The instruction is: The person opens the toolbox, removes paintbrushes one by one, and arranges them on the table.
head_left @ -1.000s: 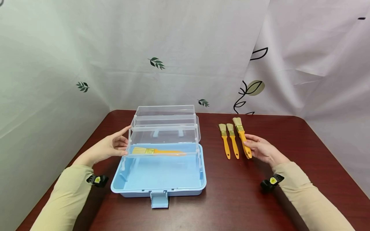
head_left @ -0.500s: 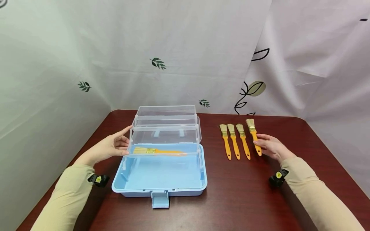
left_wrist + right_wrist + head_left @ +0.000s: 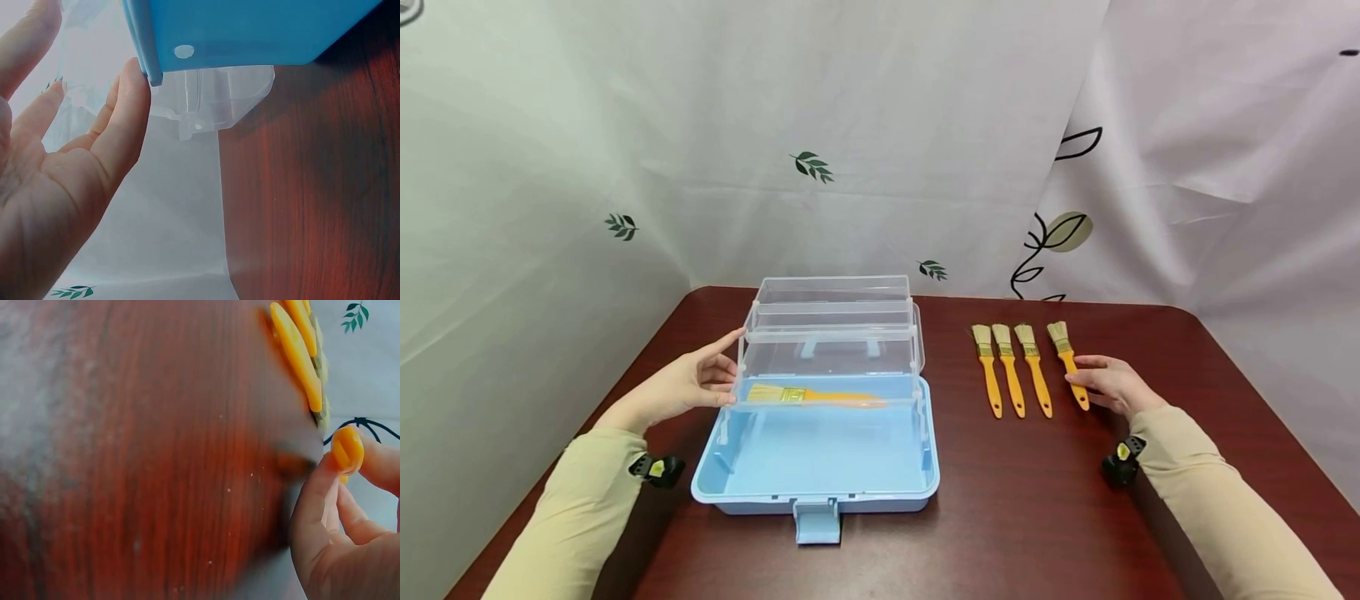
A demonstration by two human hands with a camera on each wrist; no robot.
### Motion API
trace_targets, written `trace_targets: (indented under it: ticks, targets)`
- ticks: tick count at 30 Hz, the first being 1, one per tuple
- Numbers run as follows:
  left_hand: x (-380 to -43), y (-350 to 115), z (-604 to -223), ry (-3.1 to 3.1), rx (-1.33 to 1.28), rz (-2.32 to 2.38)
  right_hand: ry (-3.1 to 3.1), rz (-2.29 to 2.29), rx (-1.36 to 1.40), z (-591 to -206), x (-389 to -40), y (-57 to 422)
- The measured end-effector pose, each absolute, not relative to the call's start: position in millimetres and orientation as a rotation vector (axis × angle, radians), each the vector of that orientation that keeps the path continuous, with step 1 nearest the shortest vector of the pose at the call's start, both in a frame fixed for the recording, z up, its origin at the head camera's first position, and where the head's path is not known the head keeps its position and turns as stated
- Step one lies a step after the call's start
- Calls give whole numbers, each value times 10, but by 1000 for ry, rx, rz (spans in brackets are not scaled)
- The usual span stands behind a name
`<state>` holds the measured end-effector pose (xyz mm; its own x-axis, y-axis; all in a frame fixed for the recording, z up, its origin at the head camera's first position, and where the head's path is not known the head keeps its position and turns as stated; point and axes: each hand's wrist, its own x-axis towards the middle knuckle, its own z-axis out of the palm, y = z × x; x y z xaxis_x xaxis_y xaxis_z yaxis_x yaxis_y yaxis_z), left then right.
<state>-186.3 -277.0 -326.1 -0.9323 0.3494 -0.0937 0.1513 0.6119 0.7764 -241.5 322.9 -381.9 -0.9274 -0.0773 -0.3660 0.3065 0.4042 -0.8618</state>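
Observation:
In the head view my right hand (image 3: pixel 1108 385) pinches the yellow handle of a paintbrush (image 3: pixel 1070 358), bristles pointing away from me. The right wrist view shows the handle's end (image 3: pixel 347 451) between thumb and fingertips. Three similar paintbrushes (image 3: pixel 1038 383) lie in a row to its left. My left hand (image 3: pixel 685 383) holds the left end of the clear tiered trays (image 3: pixel 831 337), index finger at the upper corner and thumb at the lower one. These stand raised over an open light-blue box (image 3: pixel 816 497). Another paintbrush (image 3: pixel 842 399) lies crosswise at the lower tray.
A dark red-brown wooden table (image 3: pixel 1000 517) carries everything. The box's blue latch (image 3: pixel 817 522) hangs down at its front, and its clear lid leans back behind the trays. A white cloth with leaf prints (image 3: pixel 850 167) hangs along the table's back and sides.
My right hand has let go of the third paintbrush from the left, moved right with the fourth, and lowered it toward the table. My left hand has stayed at the trays.

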Motion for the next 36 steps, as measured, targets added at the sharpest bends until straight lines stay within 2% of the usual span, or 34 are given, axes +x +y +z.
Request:
trace_targets:
  ticks: [36]
  targets:
    - [-1862, -2781, -3276, 2590, 409, 1247, 2566, -1258, 100, -3854, -2473, 3011]
